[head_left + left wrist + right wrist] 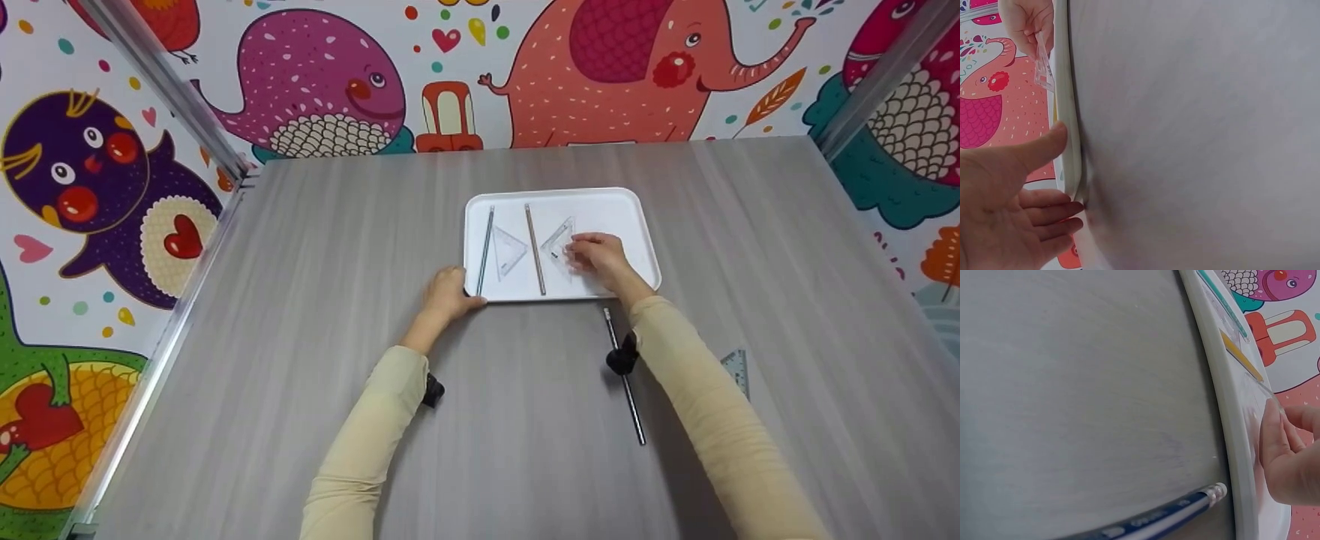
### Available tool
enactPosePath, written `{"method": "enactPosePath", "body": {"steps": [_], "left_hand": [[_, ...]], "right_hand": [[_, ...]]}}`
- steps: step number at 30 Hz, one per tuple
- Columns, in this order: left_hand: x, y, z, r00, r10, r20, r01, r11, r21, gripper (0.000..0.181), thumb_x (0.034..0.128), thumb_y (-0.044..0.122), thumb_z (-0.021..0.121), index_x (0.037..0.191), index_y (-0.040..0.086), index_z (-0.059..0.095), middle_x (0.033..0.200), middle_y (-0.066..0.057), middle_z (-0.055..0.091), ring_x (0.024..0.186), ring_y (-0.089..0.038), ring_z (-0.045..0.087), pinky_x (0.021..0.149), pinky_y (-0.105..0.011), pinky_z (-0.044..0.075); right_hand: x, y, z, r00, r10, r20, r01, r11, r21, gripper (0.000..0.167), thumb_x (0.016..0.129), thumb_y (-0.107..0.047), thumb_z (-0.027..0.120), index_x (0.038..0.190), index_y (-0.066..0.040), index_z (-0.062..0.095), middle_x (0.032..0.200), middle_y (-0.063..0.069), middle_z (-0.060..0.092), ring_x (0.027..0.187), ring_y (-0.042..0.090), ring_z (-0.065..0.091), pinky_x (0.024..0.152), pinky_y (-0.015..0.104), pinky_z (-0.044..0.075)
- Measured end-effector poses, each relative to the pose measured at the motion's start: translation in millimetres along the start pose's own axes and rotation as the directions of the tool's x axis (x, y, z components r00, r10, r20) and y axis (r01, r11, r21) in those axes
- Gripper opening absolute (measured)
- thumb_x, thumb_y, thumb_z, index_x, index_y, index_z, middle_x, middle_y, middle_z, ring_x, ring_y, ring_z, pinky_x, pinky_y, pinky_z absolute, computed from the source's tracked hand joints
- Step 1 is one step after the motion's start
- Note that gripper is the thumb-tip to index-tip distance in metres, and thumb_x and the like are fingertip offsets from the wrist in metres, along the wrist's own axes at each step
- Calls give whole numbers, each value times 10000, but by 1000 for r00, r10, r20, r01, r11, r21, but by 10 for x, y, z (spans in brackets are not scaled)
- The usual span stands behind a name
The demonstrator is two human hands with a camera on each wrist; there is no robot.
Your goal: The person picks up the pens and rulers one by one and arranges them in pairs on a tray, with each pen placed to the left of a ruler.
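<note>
My left hand [445, 293] grips the near left corner of a white tray [615, 208], its thumb against the near side and its fingers at the left side. Over the tray's right half, my right hand [602, 259] pinches a clear set square [557, 244] between thumb and fingers. The left wrist view shows this set square [1044, 73] tilted up at the tray. Left of it in the tray lie a yellow pencil [535, 251], another clear set square [510, 253] and a green pencil [486, 251].
A dark blue pencil [632, 409] with a white eraser lies on the grey table [262, 337], in front of the tray. Partly hidden by the right sleeve is a greenish triangular ruler [738, 369]. A cartoon-printed wall [465, 45] stands behind the table.
</note>
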State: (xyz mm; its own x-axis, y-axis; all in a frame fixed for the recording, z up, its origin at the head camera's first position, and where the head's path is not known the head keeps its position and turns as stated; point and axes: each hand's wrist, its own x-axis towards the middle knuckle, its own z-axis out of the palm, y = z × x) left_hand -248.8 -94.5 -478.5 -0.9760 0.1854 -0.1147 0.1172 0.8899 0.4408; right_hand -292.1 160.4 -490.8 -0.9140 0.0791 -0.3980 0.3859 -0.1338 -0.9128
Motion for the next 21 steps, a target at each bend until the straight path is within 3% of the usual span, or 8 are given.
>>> {"method": "enactPosePath", "body": {"steps": [11, 21], "left_hand": [[4, 2, 3, 1000, -14, 13, 13, 1000, 5, 459, 744, 273, 743, 1060, -20, 585, 1043, -154, 595, 979, -278, 547, 836, -397, 441], [5, 6, 2, 1000, -7, 4, 7, 1000, -5, 437, 748, 262, 742, 1036, -28, 588, 1026, -151, 605, 967, -278, 554, 830, -401, 439]], "right_hand": [[-6, -32, -2, 997, 61, -56, -62, 998, -17, 353, 849, 43, 528, 1188, 123, 473, 601, -6, 574, 529, 61, 550, 498, 164, 469], [-46, -104, -3, 995, 57, -82, -70, 984, -167, 384, 854, -7, 522, 1222, 97, 488, 689, -10, 561, 571, 52, 551, 544, 164, 481]]}}
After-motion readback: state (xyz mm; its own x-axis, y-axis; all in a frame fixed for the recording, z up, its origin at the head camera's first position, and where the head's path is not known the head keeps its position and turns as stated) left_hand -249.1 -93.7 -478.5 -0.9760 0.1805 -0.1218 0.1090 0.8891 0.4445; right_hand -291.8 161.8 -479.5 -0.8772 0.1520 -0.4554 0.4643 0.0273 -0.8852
